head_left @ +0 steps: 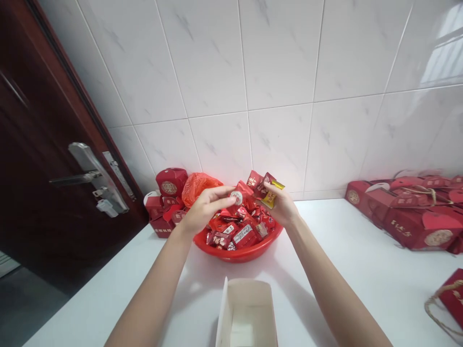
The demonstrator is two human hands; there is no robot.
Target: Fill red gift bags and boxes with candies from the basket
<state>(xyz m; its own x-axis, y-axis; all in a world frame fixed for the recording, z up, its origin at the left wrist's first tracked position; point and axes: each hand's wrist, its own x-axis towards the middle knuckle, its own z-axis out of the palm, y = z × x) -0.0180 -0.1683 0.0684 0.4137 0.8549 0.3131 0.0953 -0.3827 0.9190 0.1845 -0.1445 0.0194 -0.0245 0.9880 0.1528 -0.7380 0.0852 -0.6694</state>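
Note:
A red bowl (238,254) full of wrapped sweets stands near the wall, and both hands are raised over it. Between the fingers of my left hand (207,207) is a red wrapped sweet (242,192) with a round white mark. My right hand (282,205) is closed on several wrapped sweets (261,185), red and dark red, one of them yellow (273,194). Nearer to me, in front of the bowl, stands an open box (249,294) with a pale inside; no sweets show in it.
Red boxes (171,185) and a red plastic bag (198,185) are left of the bowl. More red boxes (408,217) lie at the right, with a corded one (454,296) nearer. A tiled wall is behind; a dark door (43,144) is at the left.

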